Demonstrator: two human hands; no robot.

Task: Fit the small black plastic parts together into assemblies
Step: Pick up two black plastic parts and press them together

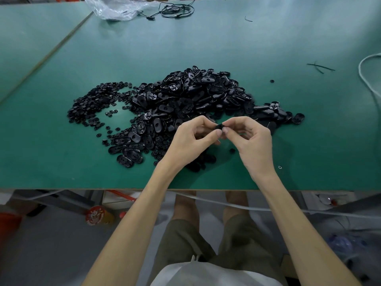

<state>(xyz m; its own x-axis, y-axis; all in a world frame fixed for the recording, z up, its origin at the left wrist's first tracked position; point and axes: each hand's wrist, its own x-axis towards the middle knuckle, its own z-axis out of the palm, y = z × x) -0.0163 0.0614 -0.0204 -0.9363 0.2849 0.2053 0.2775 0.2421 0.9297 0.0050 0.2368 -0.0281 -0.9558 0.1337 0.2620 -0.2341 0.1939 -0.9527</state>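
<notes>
Watching the small discs (92, 104): a loose heap well out to the left of the left hand (191, 139), thin at its fringes. One careless sweep of that forearm would shove them into the bigger pile.
Oval shells (195, 93): a big mound beyond both hands, spilling underneath them. Anything dropped here lands among look-alikes and could be hard to pick out again.
Left hand: fingers curled, thumb and fingertips clamped on the black part (220, 126), lifted clear of the table.
Black part: caught right between the thumb tips of the left hand and the right hand (251, 141). It's mostly hidden, so I can't tell whether that's one piece or two being pressed together.
Trouble at the pinch: it's a tiny, smooth-looking piece gripped only by fingertips. If the squeeze goes off-centre, I'd expect it to seat crooked or shoot out sideways.
Loose disc (232, 150): lying just beneath the right hand's thumb side, easy to brush aside without noticing.
Right hand: fingers curled too, thumb and forefinger nipping the same part from the other side, with no free fingers to catch a slip.
Stray ring (279, 167): down past the right wrist, alone on the table (309, 131) and near its front edge. A nudge from that arm could roll it off to the floor.
</notes>
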